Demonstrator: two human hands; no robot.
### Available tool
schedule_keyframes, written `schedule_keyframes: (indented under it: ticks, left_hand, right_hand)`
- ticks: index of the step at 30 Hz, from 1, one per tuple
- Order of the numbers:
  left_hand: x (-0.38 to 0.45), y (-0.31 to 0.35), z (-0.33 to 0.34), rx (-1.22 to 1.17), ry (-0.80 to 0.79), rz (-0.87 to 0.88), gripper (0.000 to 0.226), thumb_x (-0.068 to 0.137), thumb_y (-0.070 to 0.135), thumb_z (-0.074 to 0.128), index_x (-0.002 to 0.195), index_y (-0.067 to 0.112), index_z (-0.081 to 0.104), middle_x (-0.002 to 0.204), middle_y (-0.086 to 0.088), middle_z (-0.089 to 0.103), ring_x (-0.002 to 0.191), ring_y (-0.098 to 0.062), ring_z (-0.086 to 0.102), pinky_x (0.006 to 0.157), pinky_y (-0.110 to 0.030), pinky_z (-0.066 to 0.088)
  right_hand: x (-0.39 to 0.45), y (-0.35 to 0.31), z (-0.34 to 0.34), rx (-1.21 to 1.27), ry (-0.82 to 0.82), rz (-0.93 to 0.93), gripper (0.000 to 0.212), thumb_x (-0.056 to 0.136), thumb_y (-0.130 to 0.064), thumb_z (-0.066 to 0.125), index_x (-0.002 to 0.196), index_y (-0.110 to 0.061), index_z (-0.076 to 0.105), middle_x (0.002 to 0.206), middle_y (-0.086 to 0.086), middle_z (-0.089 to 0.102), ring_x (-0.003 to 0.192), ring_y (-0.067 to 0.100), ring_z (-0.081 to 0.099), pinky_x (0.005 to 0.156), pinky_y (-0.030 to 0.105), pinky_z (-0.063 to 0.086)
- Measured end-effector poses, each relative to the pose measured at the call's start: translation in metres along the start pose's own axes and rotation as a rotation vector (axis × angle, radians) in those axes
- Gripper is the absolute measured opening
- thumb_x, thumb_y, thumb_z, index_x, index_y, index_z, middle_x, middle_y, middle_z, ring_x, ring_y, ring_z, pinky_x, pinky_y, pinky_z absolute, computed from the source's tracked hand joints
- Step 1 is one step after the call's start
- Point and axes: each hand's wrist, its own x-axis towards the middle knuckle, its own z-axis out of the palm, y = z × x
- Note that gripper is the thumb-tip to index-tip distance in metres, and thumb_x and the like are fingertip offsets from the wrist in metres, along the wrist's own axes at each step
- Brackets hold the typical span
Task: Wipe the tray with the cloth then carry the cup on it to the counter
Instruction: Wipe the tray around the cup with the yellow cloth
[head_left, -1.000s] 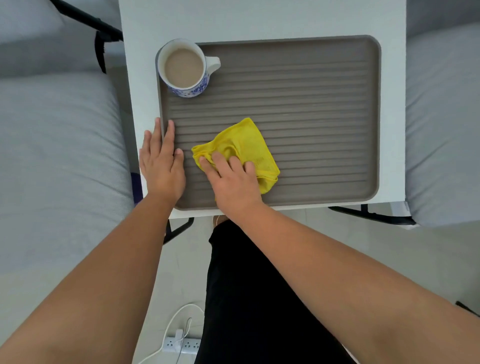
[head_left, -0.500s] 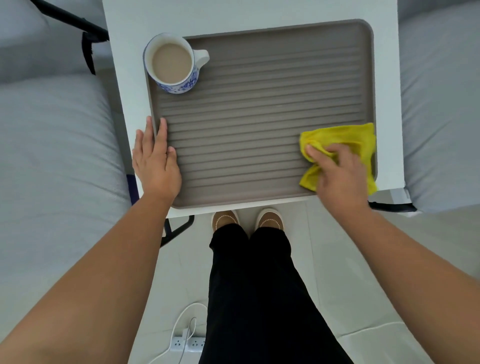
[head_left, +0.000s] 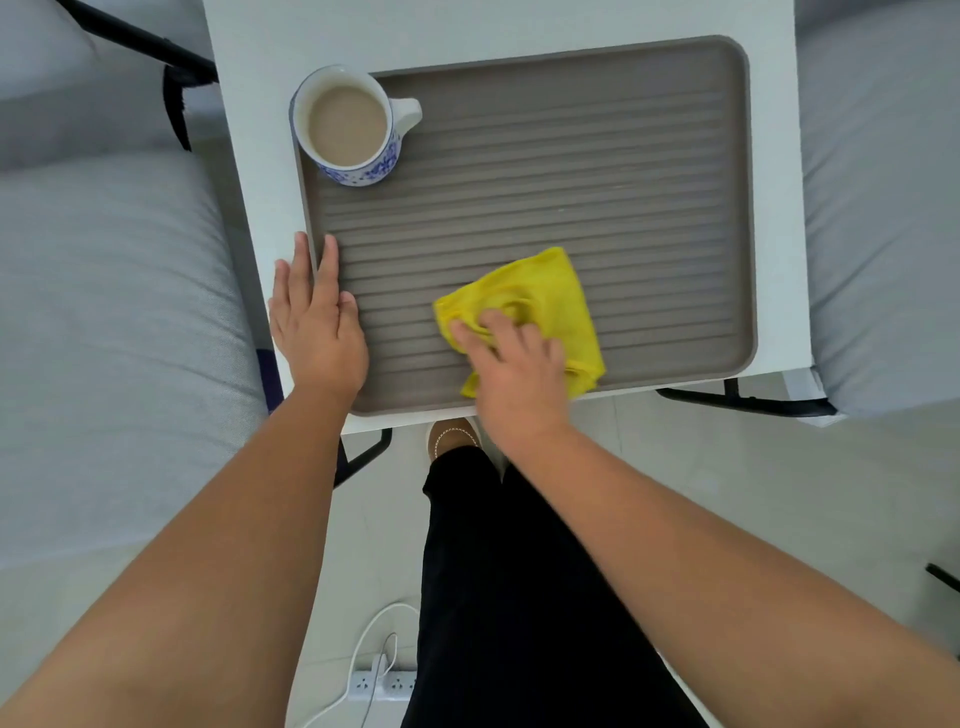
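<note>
A ribbed grey-brown tray (head_left: 597, 171) lies on a small white table (head_left: 260, 62). A blue-and-white cup (head_left: 353, 127) full of milky drink stands in the tray's far left corner, handle pointing right. My right hand (head_left: 514, 364) presses a crumpled yellow cloth (head_left: 540, 296) onto the tray's near middle, fingers spread over it. My left hand (head_left: 317, 317) lies flat on the tray's left rim, fingers straight, holding nothing.
Grey cushioned seats (head_left: 114, 312) flank the table on the left and on the right, the right seat (head_left: 883, 208) on black frame bars. Below the table edge are my black trousers, one shoe (head_left: 452, 434), and a white power strip (head_left: 384, 683) with cable on the tiled floor.
My right hand swept the cloth from the near middle to the tray's right edge and back left toward the middle. The left hand and the cup stayed put.
</note>
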Motion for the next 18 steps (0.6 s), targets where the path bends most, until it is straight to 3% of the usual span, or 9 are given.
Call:
schedule_keyframes:
  ticks: [4, 9, 13, 18]
  left_hand:
    - [0.001, -0.001, 0.0, -0.005, 0.008, 0.012, 0.056, 0.098, 0.019, 0.038, 0.151, 0.032, 0.028, 0.162, 0.004, 0.016, 0.149, -0.024, 0.01, 0.119, -0.04, 0.007]
    - [0.0, -0.001, 0.001, -0.003, -0.011, 0.012, 0.056, 0.098, 0.021, 0.036, 0.152, 0.033, 0.025, 0.162, 0.005, 0.013, 0.149, -0.023, 0.008, 0.119, -0.041, 0.007]
    - [-0.001, -0.001, 0.0, 0.005, -0.022, 0.01, 0.056, 0.1, 0.022, 0.034, 0.152, 0.035, 0.022, 0.163, 0.007, 0.011, 0.15, -0.021, 0.005, 0.119, -0.041, 0.007]
    - [-0.002, 0.0, -0.001, 0.017, -0.023, 0.016, 0.054, 0.101, 0.021, 0.034, 0.153, 0.033, 0.023, 0.163, 0.006, 0.012, 0.15, -0.022, 0.006, 0.12, -0.042, 0.008]
  right_hand:
    - [0.011, -0.043, 0.008, -0.025, -0.047, -0.148, 0.056, 0.072, -0.017, 0.046, 0.124, -0.03, 0.059, 0.124, -0.001, 0.058, 0.086, 0.026, 0.052, 0.069, 0.037, 0.03]
    - [0.014, -0.015, 0.003, -0.107, -0.004, -0.287, 0.053, 0.07, -0.018, 0.045, 0.118, -0.031, 0.063, 0.121, -0.001, 0.061, 0.082, 0.026, 0.05, 0.066, 0.035, 0.026]
    - [-0.003, 0.051, -0.013, -0.146, 0.03, -0.161, 0.058, 0.059, -0.012, 0.059, 0.114, -0.032, 0.066, 0.119, 0.002, 0.062, 0.081, 0.028, 0.053, 0.065, 0.033, 0.03]
    - [-0.026, 0.136, -0.045, -0.231, 0.059, 0.062, 0.052, 0.066, -0.011, 0.053, 0.113, -0.028, 0.066, 0.119, 0.007, 0.061, 0.085, 0.034, 0.054, 0.067, 0.039, 0.036]
